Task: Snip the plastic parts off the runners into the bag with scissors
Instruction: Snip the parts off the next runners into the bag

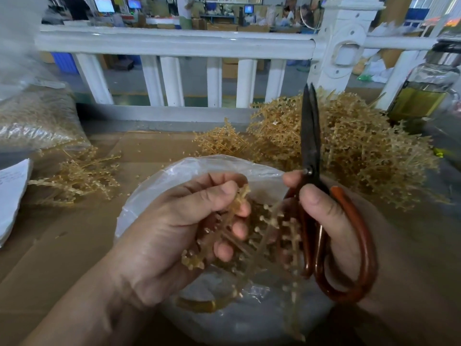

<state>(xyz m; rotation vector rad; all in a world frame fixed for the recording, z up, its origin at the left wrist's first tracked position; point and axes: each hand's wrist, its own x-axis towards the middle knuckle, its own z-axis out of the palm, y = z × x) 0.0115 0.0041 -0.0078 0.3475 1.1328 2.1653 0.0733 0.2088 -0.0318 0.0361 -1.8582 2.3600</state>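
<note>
The left hand [179,221] curls its fingers round a runner [274,221] held right over the open bag [174,176] at 6 o'clock. The right hand [331,221] grips the scissors [310,136] by the loops, blades almost together and pointing to 12 o'clock, clear of the runner. Its small parts look mostly uncut. A large heap of runners [349,151] lies at 2 o'clock and a smaller lot [79,176] at 9 o'clock on the surface [62,245], so I judge most work remains. The bag's contents are blurred.
</note>
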